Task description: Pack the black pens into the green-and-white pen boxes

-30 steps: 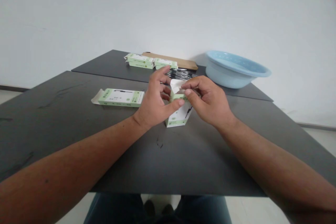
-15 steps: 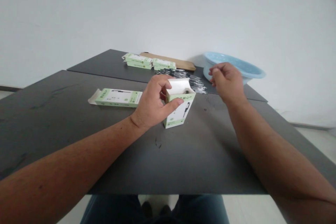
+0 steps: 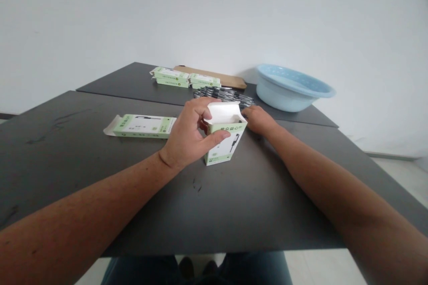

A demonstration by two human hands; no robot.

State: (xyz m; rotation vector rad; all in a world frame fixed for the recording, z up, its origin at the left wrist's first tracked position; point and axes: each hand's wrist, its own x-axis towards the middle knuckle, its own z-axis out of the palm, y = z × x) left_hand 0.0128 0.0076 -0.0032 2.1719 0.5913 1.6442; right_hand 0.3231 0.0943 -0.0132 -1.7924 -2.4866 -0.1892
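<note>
My left hand (image 3: 189,136) grips a small green and white carton (image 3: 223,141) that stands upright on the dark table (image 3: 234,205), its white top flap open. Thumb and fingers wrap its upper part. My right hand (image 3: 259,120) lies low on the table just right of the carton, at the near edge of a pile of black pens (image 3: 224,94). Its fingertips are hidden behind the carton, so what they touch is unclear. A second green carton (image 3: 143,125) lies flat to the left of my left hand.
A light blue plastic basin (image 3: 290,88) stands at the back right. Several green cartons (image 3: 183,77) are stacked at the back beside a brown cardboard piece (image 3: 230,80). A white wall runs behind the table.
My right hand left the carton's flap, rose toward the basin, then came down onto the table by the pens. My left hand kept hold of the upright carton.
</note>
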